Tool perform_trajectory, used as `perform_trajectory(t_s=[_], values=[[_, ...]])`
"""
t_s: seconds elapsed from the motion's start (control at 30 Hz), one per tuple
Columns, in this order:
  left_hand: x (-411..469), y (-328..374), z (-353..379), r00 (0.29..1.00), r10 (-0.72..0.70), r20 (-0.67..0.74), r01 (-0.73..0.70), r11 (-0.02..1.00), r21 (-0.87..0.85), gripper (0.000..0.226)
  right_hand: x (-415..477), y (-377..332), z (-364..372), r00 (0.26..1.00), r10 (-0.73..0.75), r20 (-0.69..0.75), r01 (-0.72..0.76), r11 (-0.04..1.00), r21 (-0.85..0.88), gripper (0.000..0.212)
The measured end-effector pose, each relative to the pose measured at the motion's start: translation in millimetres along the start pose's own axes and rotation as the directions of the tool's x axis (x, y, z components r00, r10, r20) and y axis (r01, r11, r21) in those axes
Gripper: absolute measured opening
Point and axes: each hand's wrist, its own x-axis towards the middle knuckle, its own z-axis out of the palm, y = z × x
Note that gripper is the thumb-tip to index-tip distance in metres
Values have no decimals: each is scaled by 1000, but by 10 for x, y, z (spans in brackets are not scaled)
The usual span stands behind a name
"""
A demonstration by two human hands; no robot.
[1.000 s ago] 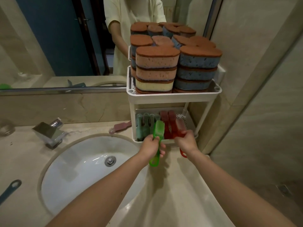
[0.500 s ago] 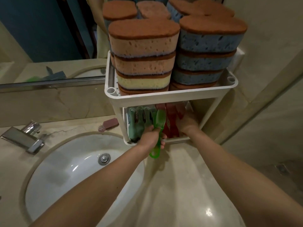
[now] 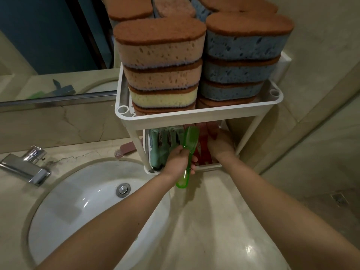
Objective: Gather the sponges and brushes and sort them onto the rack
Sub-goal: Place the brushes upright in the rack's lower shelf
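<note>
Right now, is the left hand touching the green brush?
Touching: the head view shows the left hand gripping the green brush by its handle.

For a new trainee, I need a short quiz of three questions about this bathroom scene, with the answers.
1. True or false: the left hand grips the green brush.
2. Where on the white rack do the sponges sit? A) upper tray B) lower shelf C) hung on its side
3. Fill in: the pink brush lies on the ____, outside the rack.
Key: 1 true; 2 A; 3 counter.
</note>
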Motion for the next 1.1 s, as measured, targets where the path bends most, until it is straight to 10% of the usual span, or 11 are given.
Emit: perform_trajectory(t_s=[0.2,0.4,0.57,0.83,1.1], values=[[-92,54,-2,962,272,-19,-251,909,333,21,-245,-351,-272,924,166,344,-339,769,541,55],[-91,138,-57,844,517,-140,-297,670,680,26,-429,-351,-481,844,-83,530,-404,551,730,75],[-38,254,-100,865,485,-131,-200,572,795,38,-458,-219,-576,821,-118,558,-458,446,769,30],[67,246,31,921,386,51,-359,789,499,41,-485,-119,-307,889,39,456,-427,430,796,30],[288,96,-8,988,156,19,-138,804,579,40,-358,-43,-14,951,43,307,-214,808,549,8]])
